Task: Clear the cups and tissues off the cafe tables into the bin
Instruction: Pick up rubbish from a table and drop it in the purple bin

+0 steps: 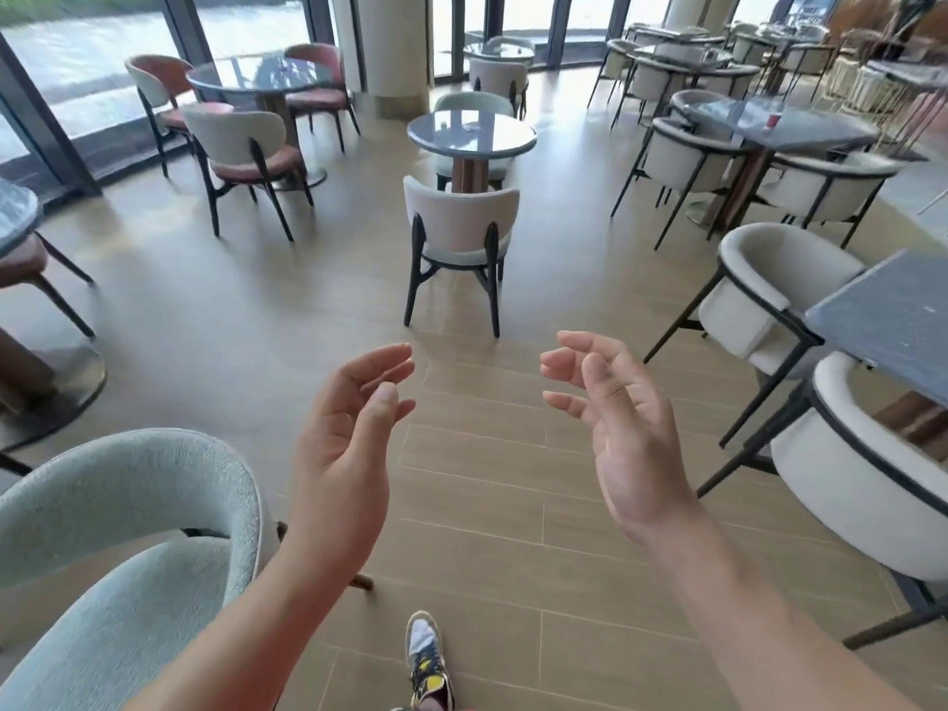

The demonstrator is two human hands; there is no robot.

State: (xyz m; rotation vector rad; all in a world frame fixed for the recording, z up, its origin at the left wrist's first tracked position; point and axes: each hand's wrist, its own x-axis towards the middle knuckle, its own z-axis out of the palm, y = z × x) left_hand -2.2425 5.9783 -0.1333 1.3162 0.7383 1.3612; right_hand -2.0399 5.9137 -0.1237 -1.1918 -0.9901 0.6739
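Palms facing, left hand (349, 428) and right hand (618, 428) loose, fingers relaxed, holding nothing. chair (459, 223) in front of round table (472, 152); red cup (773, 120) far right.

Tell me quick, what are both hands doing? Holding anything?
Left hand: open, fingers loosely curled, holding nothing.
Right hand: open, fingers loosely curled, holding nothing.

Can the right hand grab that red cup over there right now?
Probably not. The right hand hangs open over the floor, and the red cup sits on a far table behind a chair. Walking closer comes first.
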